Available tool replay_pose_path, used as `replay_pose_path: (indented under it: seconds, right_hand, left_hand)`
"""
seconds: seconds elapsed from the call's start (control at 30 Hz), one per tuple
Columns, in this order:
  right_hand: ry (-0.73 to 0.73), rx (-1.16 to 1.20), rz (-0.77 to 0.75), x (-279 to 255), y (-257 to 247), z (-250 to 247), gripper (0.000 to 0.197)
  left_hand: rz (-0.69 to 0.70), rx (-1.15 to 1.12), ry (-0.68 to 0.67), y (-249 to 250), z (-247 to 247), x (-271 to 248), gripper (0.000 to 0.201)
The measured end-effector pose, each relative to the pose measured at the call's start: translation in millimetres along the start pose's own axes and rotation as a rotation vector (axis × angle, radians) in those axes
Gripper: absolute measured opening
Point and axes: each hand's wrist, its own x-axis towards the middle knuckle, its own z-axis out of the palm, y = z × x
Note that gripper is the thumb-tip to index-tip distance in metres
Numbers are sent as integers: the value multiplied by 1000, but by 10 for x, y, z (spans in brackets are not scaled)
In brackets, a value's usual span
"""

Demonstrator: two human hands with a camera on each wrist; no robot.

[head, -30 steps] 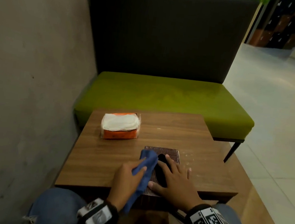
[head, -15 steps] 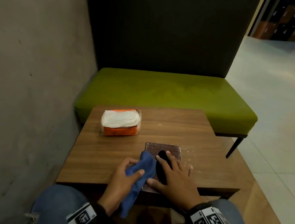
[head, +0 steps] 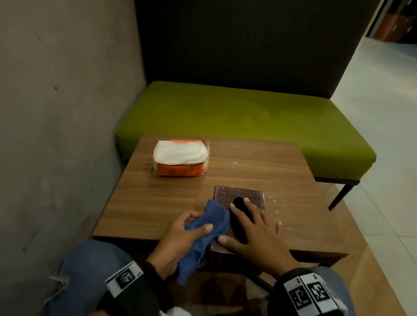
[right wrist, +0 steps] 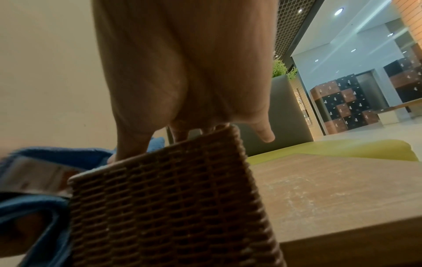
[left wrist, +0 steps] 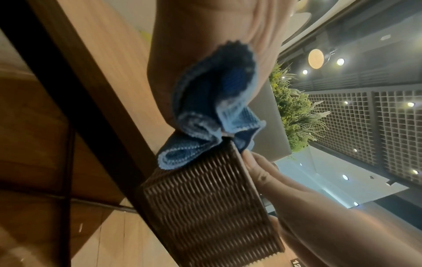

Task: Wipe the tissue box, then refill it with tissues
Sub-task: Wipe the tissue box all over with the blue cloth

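A brown woven tissue box (head: pixel 247 198) stands at the near edge of the wooden table (head: pixel 266 170), its dark oval slot on top. My right hand (head: pixel 258 232) lies flat on the lid with fingers spread, steadying it. My left hand (head: pixel 182 233) grips a crumpled blue cloth (head: pixel 211 222) against the box's left top edge. In the left wrist view the blue cloth (left wrist: pixel 212 112) bunches over the woven box (left wrist: pixel 205 204) corner. In the right wrist view the palm (right wrist: pixel 182 72) sits on the box (right wrist: pixel 171 198). An orange pack of white tissues (head: pixel 179 158) lies at the table's far left.
A green bench seat (head: pixel 246 118) with a dark backrest stands behind the table. A grey concrete wall (head: pixel 45 111) runs along the left. Tiled floor (head: pixel 399 155) opens to the right. My knees in jeans (head: pixel 83 273) sit under the table's near edge.
My left hand has drawn the blue cloth back toward me along the box's left side. The right hand stays on the lid. The head view has tilted downward.
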Motion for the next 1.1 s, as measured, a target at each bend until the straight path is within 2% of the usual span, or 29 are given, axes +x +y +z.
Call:
replay_pose_path:
  seconds: [0.1, 0.2, 0.43, 0.67, 0.77, 0.83, 0.93, 1.03, 1.1]
  right_hand:
    - [-18, -11, 1, 10, -3, -13, 80]
    - [20, -22, 21, 9, -27, -5, 79]
    - [48, -24, 42, 29, -30, 39, 77]
    - [33, -45, 64, 14, -74, 18, 73]
    - [51, -41, 77, 28, -71, 56, 71]
    - [76, -33, 79, 24, -50, 66, 70]
    - [100, -45, 85, 44, -90, 85, 69]
    - [109, -125, 80, 59, -124, 57, 67]
    - [65, -187, 46, 37, -88, -23, 64]
  left_hand:
    - [22, 26, 112, 105, 90, 291, 11]
    - [55, 69, 121, 216, 151, 505, 14]
    - [137, 199, 46, -5, 25, -131, 11]
    - [82, 204, 71, 246, 109, 313, 17]
    - [83, 176, 80, 117, 85, 66, 14]
    - [133, 187, 93, -48, 54, -211, 10]
    - [204, 165, 175, -207, 41, -356, 12]
    - [199, 105, 265, -201, 99, -238, 12]
    - [249, 136, 305, -165, 93, -147, 11]
